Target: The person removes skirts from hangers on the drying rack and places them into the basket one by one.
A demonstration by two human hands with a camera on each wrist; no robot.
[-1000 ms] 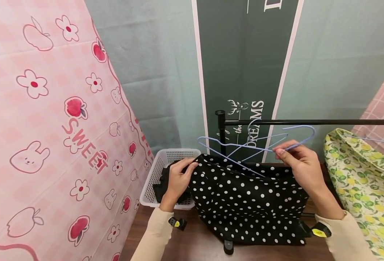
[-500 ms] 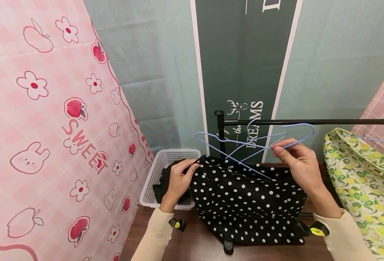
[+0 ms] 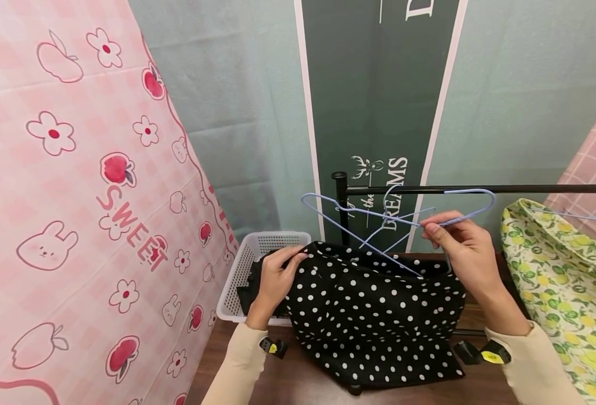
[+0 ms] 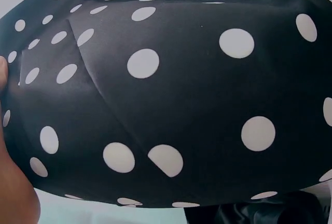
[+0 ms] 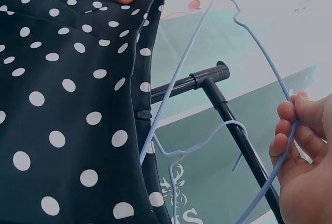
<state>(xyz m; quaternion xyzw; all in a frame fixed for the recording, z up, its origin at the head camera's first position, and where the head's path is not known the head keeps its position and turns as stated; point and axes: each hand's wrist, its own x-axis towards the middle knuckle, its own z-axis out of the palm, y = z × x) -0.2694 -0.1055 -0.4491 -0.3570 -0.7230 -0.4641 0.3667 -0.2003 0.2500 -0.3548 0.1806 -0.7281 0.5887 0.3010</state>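
Right fingers (image 3: 442, 236) pinch hanger (image 3: 374, 214), left fingers (image 3: 284, 256) pinch dotted fabric (image 3: 379, 315).

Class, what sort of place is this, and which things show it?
Perhaps an indoor corner for hanging clothes, judging by the black rail, blue hanger and white basket of dark cloth.

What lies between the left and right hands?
In the head view, the polka-dot cloth and held blue hanger lie between left hand and right hand; the hanger's lower bar enters the cloth's opening.
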